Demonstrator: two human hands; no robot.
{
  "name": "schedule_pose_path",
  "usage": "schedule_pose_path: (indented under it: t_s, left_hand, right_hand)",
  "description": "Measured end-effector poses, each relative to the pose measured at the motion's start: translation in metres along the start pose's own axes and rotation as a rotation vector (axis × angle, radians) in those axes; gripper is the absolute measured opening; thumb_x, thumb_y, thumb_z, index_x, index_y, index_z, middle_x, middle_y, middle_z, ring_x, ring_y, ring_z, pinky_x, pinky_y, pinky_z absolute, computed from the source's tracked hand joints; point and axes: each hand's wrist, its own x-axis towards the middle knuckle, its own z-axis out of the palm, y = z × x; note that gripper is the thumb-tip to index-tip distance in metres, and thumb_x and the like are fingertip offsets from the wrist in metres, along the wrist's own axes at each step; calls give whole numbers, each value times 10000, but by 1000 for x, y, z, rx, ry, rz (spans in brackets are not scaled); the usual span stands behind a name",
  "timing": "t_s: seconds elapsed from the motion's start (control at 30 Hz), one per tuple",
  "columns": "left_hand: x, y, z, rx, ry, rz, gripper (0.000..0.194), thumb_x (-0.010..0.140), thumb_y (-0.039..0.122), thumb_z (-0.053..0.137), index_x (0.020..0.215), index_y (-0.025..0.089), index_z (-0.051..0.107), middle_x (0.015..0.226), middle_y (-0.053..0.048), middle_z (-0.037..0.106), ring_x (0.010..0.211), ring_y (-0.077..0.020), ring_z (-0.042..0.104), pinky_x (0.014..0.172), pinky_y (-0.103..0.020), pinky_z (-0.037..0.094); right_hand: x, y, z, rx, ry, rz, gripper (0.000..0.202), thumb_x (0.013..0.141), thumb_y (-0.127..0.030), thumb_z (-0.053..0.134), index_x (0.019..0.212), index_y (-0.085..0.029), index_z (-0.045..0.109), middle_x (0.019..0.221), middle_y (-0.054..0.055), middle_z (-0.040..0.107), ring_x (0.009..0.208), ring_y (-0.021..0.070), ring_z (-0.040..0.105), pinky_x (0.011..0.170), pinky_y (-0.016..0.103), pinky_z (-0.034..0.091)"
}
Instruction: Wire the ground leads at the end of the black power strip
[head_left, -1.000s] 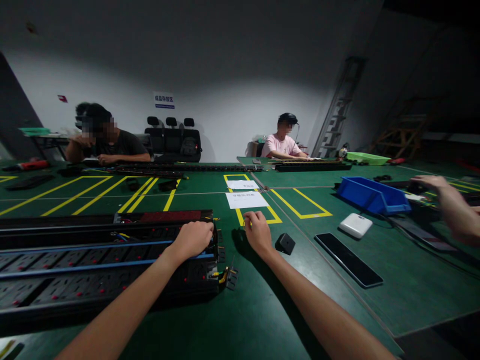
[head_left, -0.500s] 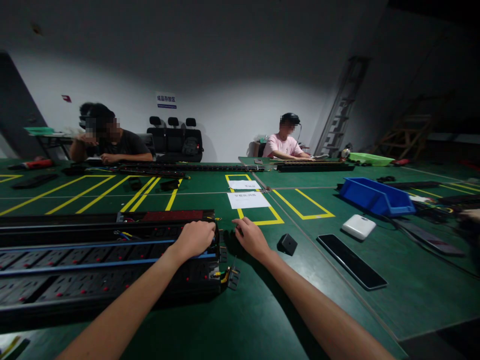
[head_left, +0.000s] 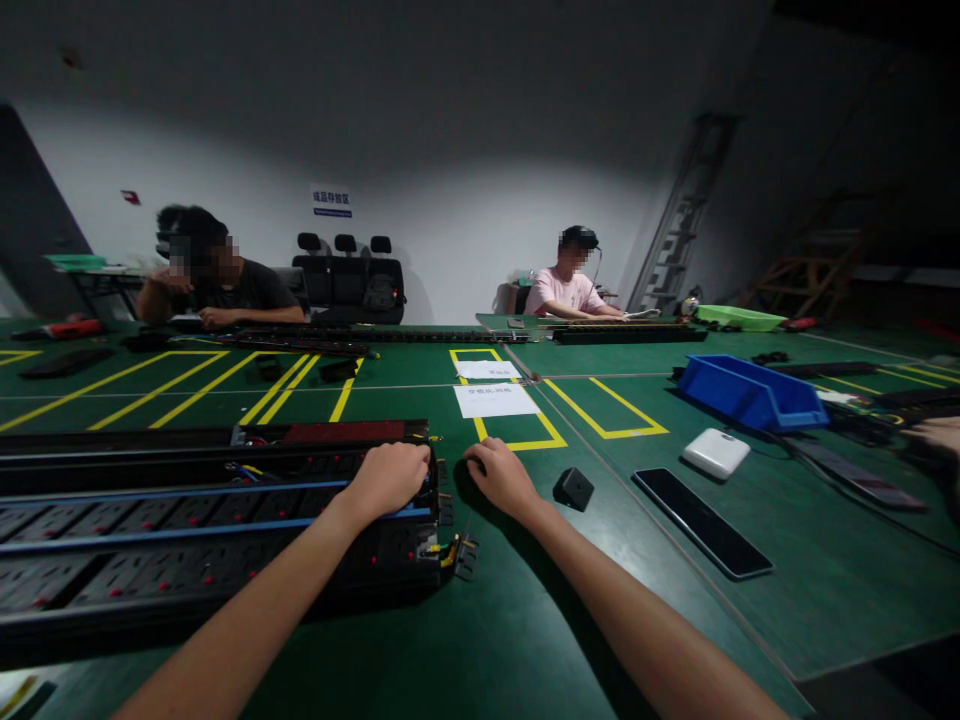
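Long black power strips (head_left: 202,575) with red switches lie side by side on the left of the green table, blue edging running between them. My left hand (head_left: 390,475) rests on the right end of a strip in the middle of the group, its fingers curled down over the end and the tips hidden. Just right of the strip ends, my right hand (head_left: 501,474) sits on the table with bent fingers and no object showing in it. Loose wires with a small black connector (head_left: 465,558) stick out of the nearest strip's end.
To the right lie a small black block (head_left: 574,489), a phone (head_left: 701,522), a white case (head_left: 715,454) and a blue bin (head_left: 750,392). Printed paper sheets (head_left: 496,401) lie ahead. Two people sit across the table; another person's hand (head_left: 937,432) shows at the right edge.
The fingers of my right hand, earlier partly stretched toward the strips, have curled in. My left hand stays on the strip end.
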Motion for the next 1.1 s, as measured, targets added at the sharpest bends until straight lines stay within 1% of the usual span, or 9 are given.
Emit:
schedule_pose_path:
  t_s: [0.2, 0.43, 0.67, 0.9, 1.1]
  left_hand:
    - [0, 0, -1, 8, -4, 1, 338, 954, 248, 333, 942, 214, 668, 962, -105, 757, 885, -311, 727, 770, -414, 540]
    - [0, 1, -2, 1, -17, -10, 340, 957, 246, 337, 955, 211, 675, 981, -115, 754, 894, -299, 722, 794, -406, 534]
    - [0, 1, -2, -16, -13, -9, 314, 951, 240, 357, 941, 205, 668, 958, -121, 753, 871, -305, 723, 772, -407, 529]
    - [0, 0, 0, 3, -9, 0, 337, 954, 246, 332, 934, 211, 667, 955, -107, 752, 873, -300, 724, 774, -411, 537]
    - [0, 0, 0, -2, -4, -2, 334, 951, 253, 334, 932, 216, 665, 955, -103, 753, 876, -313, 722, 767, -426, 538]
  right_hand:
    - [0, 0, 1, -20, -8, -5, 214, 964, -166, 530, 1076, -194, 710, 979, 71, 661, 982, 197, 571, 859, 276, 432]
    - [0, 2, 1, -28, -1, -22, 222, 969, -164, 520, 1087, -195, 705, 971, 71, 654, 976, 201, 561, 854, 286, 426]
    - [-1, 3, 3, -28, 9, -32, 225, 973, -169, 517, 1093, -204, 704, 955, 65, 645, 957, 204, 557, 849, 292, 425]
    - [0, 3, 2, -24, -1, -30, 227, 967, -155, 527, 1105, -199, 702, 978, 70, 654, 977, 203, 560, 864, 286, 421]
    - [-1, 2, 1, -25, 3, -32, 231, 973, -162, 520, 1113, -200, 700, 981, 68, 654, 984, 204, 559, 865, 289, 424]
